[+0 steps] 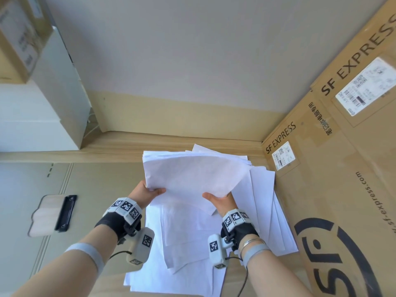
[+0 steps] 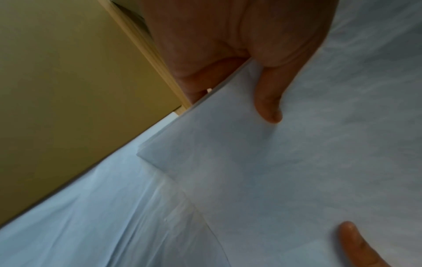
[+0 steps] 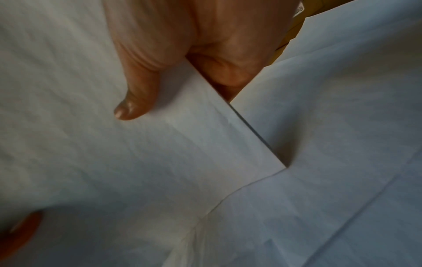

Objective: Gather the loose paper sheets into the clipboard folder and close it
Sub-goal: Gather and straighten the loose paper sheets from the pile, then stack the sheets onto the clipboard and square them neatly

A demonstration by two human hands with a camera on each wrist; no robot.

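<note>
Big SF Express cartons [image 1: 334,189] wall in the right side of the work surface [image 1: 96,189], w/ more boxes [image 1: 21,35] stacked up at far left. The surface itself looks like flattened cardboard.

Next biggest: the loose sheets [image 1: 192,243], white, fanned out untidily across the middle, some sliding toward the right-hand cartons. Prob. still several to collect.

Above those, a held stack [image 1: 192,174] of sheets, lifted clear of the pile and bowed a little in the middle, since it's supported only at its near corners. Held like that, I'd guess, so the edges can be squared up before going into the folder.

Clipboard folder [image 1: 52,213] lies off to the left, well apart from the paper, flat, pale wood-look board w/ the black clip [image 1: 66,213] along one side. Nothing in it yet, as far as I can see. Can't tell if a cover flap is folded under.

Left hand [image 1: 147,192] pinches the stack's near-left corner: thumb on top, fingers underneath. Right hand [image 1: 220,202] does the same at the near-right corner. Wrist views confirm both thumbs pressing down on the top sheet.

Task looks early: gathering not finished, folder untouched.
</note>
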